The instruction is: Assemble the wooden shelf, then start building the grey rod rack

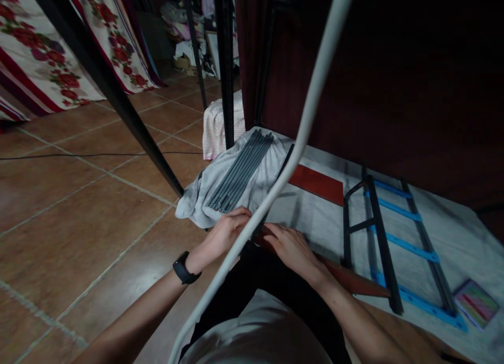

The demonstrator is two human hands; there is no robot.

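My left hand (233,225), with a black band on its wrist, has its fingers curled beside a dark metal bar (284,165). A white tube (289,167) crosses close to the camera and hides those fingertips. Opposite it, my right hand (290,247) is bent over the near end of a brown board (350,277), in my lap area, thumb and fingers near the bar. A small screw-like piece (255,204) shows just above the fingers; whether it is held cannot be made out.
Several grey rods (242,169) lie on a grey cloth (315,217). A reddish board (317,184), a black frame (377,238), a blue-runged frame (409,248) and a colourful packet (476,303) are to the right. Black uprights (225,64) and a thin cable (90,155) are to the left.
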